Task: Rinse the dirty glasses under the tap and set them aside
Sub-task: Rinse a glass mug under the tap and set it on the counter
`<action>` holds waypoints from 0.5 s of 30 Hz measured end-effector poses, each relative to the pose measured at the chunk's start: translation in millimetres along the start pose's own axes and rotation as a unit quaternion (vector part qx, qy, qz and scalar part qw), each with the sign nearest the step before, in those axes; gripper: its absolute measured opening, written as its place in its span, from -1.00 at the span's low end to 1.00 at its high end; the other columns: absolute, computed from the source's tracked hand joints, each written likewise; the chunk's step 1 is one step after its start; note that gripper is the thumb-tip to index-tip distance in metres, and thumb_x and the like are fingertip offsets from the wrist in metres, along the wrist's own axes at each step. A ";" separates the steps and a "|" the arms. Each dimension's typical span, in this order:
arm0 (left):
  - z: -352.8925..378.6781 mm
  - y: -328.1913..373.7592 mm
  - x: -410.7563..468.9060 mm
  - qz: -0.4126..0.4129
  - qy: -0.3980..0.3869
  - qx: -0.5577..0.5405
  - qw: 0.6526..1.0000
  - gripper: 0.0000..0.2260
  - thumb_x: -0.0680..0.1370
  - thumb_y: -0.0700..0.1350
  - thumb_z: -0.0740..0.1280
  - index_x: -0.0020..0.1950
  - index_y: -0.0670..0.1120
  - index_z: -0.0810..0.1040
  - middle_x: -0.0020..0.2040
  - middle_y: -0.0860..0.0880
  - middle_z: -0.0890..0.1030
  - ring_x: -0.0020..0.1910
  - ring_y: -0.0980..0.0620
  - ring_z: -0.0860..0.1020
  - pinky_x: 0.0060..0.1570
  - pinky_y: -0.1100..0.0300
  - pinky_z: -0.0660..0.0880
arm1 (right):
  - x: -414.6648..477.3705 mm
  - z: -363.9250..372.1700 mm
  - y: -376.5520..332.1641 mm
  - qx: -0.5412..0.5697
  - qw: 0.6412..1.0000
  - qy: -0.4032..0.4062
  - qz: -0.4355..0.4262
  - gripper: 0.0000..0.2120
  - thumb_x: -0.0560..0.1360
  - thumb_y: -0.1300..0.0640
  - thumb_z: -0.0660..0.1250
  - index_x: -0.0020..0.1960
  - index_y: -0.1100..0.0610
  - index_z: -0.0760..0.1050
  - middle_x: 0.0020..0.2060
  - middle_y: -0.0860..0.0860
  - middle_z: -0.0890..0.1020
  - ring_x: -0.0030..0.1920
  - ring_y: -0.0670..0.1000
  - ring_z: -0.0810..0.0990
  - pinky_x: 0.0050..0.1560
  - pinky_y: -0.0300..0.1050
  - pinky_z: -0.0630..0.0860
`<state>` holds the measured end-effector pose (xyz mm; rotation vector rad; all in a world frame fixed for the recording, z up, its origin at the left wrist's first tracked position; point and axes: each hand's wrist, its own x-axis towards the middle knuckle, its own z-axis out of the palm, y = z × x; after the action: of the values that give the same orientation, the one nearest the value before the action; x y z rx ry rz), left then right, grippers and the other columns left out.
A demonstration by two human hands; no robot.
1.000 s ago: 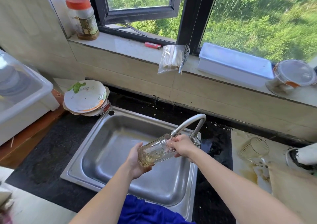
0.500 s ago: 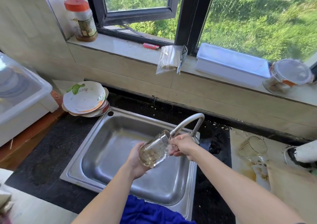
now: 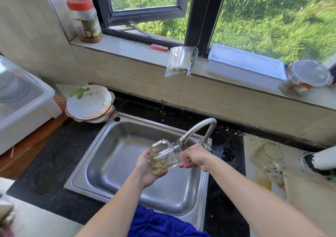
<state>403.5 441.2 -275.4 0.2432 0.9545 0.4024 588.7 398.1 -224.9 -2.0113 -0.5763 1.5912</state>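
A clear glass mug [image 3: 164,157] with yellowish liquid in it lies tilted on its side over the steel sink [image 3: 127,187], its mouth under the curved tap [image 3: 198,129]. My left hand [image 3: 145,167] cups its base from below. My right hand [image 3: 196,157] holds the mouth end with curled fingers; whether they reach inside is unclear. A second dirty glass [image 3: 267,154] lies on its side on the stained counter to the right, beside a brown spill.
Dirty plates [image 3: 89,104] are stacked left of the sink. A white plastic bin [image 3: 21,106] stands at far left. The sill holds a red-lidded jar [image 3: 85,20], a lighter, a bag of sticks [image 3: 179,61], a white box [image 3: 245,66] and a lidded container [image 3: 307,76].
The mug has tilted further, its handle now turned upward, and both hands have shifted slightly with it under the tap.
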 end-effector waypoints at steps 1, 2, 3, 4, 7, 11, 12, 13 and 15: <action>0.5 -0.3 -0.8 0.012 0.004 -0.001 1.000 -0.67 0.56 0.03 0.12 -0.05 -0.13 0.59 -0.12 -0.17 0.61 -0.24 -0.10 0.51 -0.26 0.13 0.39 | -0.9 0.6 1.6 -0.001 1.000 -0.004 0.004 -0.89 0.56 0.34 0.29 0.00 0.38 0.54 -0.26 0.21 0.67 -0.35 0.07 0.69 -0.49 -0.24 0.55; 0.8 0.0 -0.3 0.017 0.015 0.012 1.000 -0.64 0.58 0.07 0.11 -0.05 -0.14 0.59 -0.17 -0.16 0.60 -0.31 -0.08 0.49 -0.32 0.16 0.34 | -1.6 0.9 2.5 -0.007 1.000 -0.012 0.008 -0.89 0.54 0.32 0.30 -0.03 0.38 0.55 -0.28 0.19 0.67 -0.36 0.05 0.68 -0.48 -0.24 0.54; 0.4 0.6 0.9 0.020 0.028 0.032 0.999 -0.60 0.59 0.11 0.10 -0.05 -0.15 0.59 -0.21 -0.15 0.59 -0.37 -0.07 0.47 -0.37 0.17 0.30 | -3.0 0.8 1.7 -0.015 1.000 -0.024 0.013 -0.88 0.54 0.28 0.31 -0.05 0.35 0.57 -0.28 0.17 0.68 -0.36 0.05 0.68 -0.47 -0.23 0.54; -1.3 1.6 3.4 0.017 0.042 0.053 0.998 -0.56 0.59 0.15 0.09 -0.04 -0.15 0.60 -0.23 -0.14 0.59 -0.42 -0.06 0.45 -0.39 0.18 0.26 | -4.9 0.6 -0.6 -0.030 0.999 -0.036 0.017 -0.87 0.53 0.24 0.32 -0.05 0.32 0.58 -0.27 0.16 0.68 -0.34 0.05 0.69 -0.45 -0.22 0.55; -6.6 6.1 5.9 -0.023 0.063 0.124 0.990 -0.52 0.53 0.23 0.10 -0.08 -0.13 0.58 -0.33 -0.11 0.54 -0.45 -0.04 0.41 -0.42 0.20 0.24 | -4.7 0.0 -7.7 -0.039 0.998 -0.044 0.009 -0.88 0.56 0.18 0.34 0.04 0.22 0.55 -0.10 0.17 0.68 -0.29 0.06 0.70 -0.46 -0.21 0.55; -4.4 11.2 2.6 -0.060 0.064 0.185 0.979 -0.54 0.49 0.30 0.11 -0.09 -0.06 0.52 -0.35 -0.07 0.52 -0.45 -0.02 0.37 -0.53 0.32 0.17 | 4.8 3.7 -6.8 0.027 0.999 -0.001 -0.020 -0.78 0.57 0.21 0.34 0.20 0.22 0.49 -0.15 0.16 0.66 -0.36 0.04 0.67 -0.51 -0.23 0.51; -2.5 12.8 3.0 -0.042 0.078 0.188 0.978 -0.54 0.50 0.30 0.11 -0.05 -0.07 0.53 -0.33 -0.07 0.52 -0.47 -0.01 0.35 -0.54 0.34 0.15 | 6.3 5.3 -4.6 0.047 0.999 -0.002 -0.016 -0.76 0.57 0.20 0.34 0.22 0.22 0.48 -0.15 0.16 0.66 -0.36 0.04 0.67 -0.50 -0.22 0.52; 0.0 14.7 2.9 -0.011 0.099 0.197 0.975 -0.53 0.51 0.29 0.12 -0.02 -0.09 0.55 -0.30 -0.08 0.52 -0.49 0.00 0.33 -0.55 0.35 0.14 | 7.9 6.8 -2.2 0.071 0.997 -0.007 -0.009 -0.76 0.57 0.20 0.35 0.21 0.21 0.49 -0.11 0.16 0.66 -0.33 0.05 0.68 -0.49 -0.20 0.54; 5.0 20.9 0.6 0.079 0.148 0.250 0.954 -0.56 0.55 0.23 0.15 0.03 -0.13 0.53 -0.25 -0.11 0.51 -0.50 0.01 0.32 -0.53 0.32 0.15 | 6.6 10.6 -0.1 0.109 0.994 -0.020 0.011 -0.82 0.58 0.18 0.32 0.17 0.18 0.51 0.01 0.13 0.65 -0.23 0.08 0.69 -0.45 -0.19 0.57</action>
<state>403.2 460.1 -265.2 0.7392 1.3325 0.3428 579.9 403.5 -231.8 -1.8332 -0.3784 1.6344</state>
